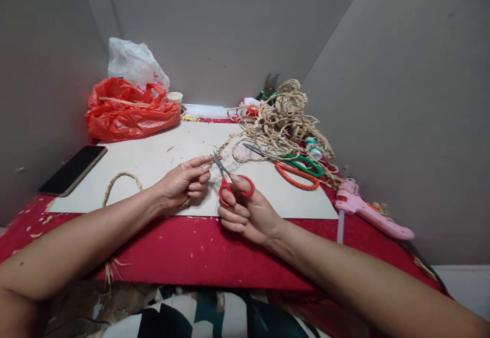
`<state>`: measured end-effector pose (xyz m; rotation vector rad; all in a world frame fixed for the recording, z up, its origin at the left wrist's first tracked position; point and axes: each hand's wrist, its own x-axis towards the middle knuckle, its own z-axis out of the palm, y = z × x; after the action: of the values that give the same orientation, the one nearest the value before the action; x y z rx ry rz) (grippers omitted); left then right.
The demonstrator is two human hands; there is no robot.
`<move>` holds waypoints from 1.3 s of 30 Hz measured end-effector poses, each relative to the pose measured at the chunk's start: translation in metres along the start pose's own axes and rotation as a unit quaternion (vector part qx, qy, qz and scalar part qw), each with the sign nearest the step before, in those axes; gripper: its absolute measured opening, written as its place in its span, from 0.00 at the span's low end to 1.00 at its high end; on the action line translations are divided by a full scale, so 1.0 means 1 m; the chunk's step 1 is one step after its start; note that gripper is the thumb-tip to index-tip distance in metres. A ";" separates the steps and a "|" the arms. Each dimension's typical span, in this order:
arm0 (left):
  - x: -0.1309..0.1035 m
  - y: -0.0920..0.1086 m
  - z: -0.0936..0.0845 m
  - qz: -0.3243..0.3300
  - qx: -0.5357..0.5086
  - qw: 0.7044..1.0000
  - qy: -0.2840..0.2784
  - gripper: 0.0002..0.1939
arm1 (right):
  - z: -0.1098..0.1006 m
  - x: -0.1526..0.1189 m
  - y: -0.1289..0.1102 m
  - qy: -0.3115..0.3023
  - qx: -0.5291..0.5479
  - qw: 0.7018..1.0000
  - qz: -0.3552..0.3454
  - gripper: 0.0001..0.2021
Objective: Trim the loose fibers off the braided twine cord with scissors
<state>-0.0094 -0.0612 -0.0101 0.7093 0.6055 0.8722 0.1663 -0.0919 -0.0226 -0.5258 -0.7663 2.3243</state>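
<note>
My left hand point(191, 178) pinches a braided straw rope point(225, 145) that runs back toward a tangled heap of the same rope point(285, 116). My right hand point(245, 208) has its thumb and fingers through the red handles of small scissors point(221, 167). The scissor blades point away from me, their tips at the rope just past my left fingertips. Whether the blades touch the rope I cannot tell. A curved piece of rope point(121, 175) lies behind my left forearm, partly covered by it.
A white board point(199, 139) lies on a red cloth point(172, 251). Larger scissors with orange and green handles point(298, 180) rest right of centre. A pink glue gun point(367, 210) sits at the right, a phone point(74, 170) at the left, a red plastic bag point(130, 118) and paper cup point(175, 98) behind.
</note>
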 end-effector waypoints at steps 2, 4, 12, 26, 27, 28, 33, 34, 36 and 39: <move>0.000 0.000 0.000 0.001 -0.002 1.000 -0.002 0.06 | 0.000 0.000 0.001 -0.004 0.000 1.000 -0.005 0.21; 0.000 -0.001 0.000 0.003 -0.003 1.000 -0.003 0.06 | 0.000 0.000 0.003 -0.004 0.003 1.000 -0.011 0.22; 0.000 -0.001 0.000 0.004 -0.002 1.000 0.008 0.07 | -0.001 0.001 0.003 0.035 0.009 0.998 -0.042 0.23; -0.001 0.009 0.000 0.017 -0.015 1.000 0.018 0.06 | 0.002 -0.008 0.000 -0.018 -0.017 1.000 -0.010 0.23; -0.001 0.009 0.001 0.018 -0.015 1.000 0.016 0.06 | 0.001 -0.008 0.001 -0.021 -0.016 1.000 0.003 0.23; -0.001 0.010 0.001 0.018 -0.014 1.000 0.014 0.07 | 0.001 -0.008 0.002 -0.025 -0.016 0.999 0.016 0.23; -0.002 0.011 0.003 0.018 -0.010 1.000 0.013 0.09 | -0.002 -0.005 0.004 -0.043 -0.005 0.998 0.043 0.22; -0.002 0.011 0.003 0.018 -0.007 1.000 0.012 0.09 | -0.003 -0.004 0.004 -0.047 -0.001 0.998 0.044 0.22; -0.002 0.010 0.004 0.020 -0.001 1.000 0.010 0.09 | -0.004 -0.003 0.002 -0.056 0.008 0.997 0.044 0.22; -0.002 0.008 0.005 0.020 0.005 1.000 0.005 0.08 | -0.006 -0.001 0.000 -0.065 0.020 0.997 0.038 0.22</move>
<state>-0.0106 -0.0603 -0.0005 0.7287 0.6063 0.9096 0.1704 -0.0906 -0.0270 -0.3954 -0.7705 2.4594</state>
